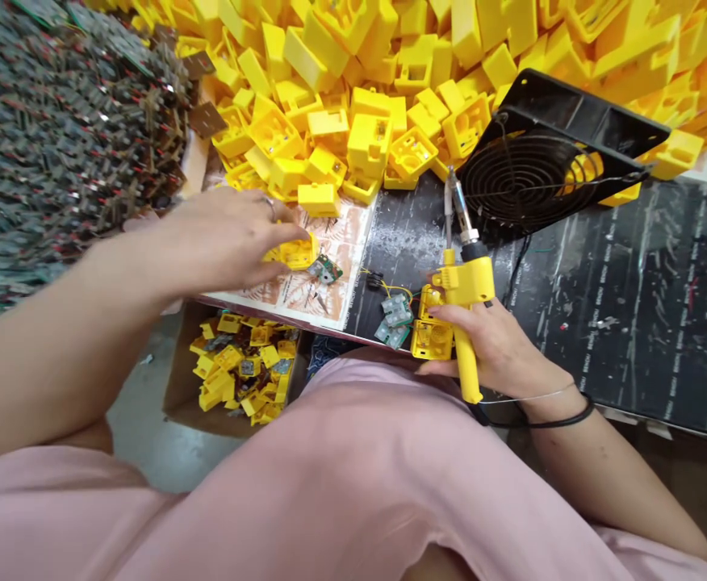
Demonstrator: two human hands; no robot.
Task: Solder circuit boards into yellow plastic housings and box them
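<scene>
My left hand [226,238] reaches over the bench and closes its fingers on a yellow plastic housing [298,252]. A small green circuit board [324,270] lies just right of that housing. My right hand [492,343] grips a yellow soldering iron [466,294] with its metal tip pointing up and away. The same hand also rests against another yellow housing [431,331] with small grey boards and thin wires [395,319] attached at its left.
A big heap of yellow housings [390,73] fills the back of the bench. A black fan [541,153] leans on it at the right. A pile of circuit boards [56,137] lies at the left. A cardboard box of finished yellow parts [241,367] sits below the bench edge.
</scene>
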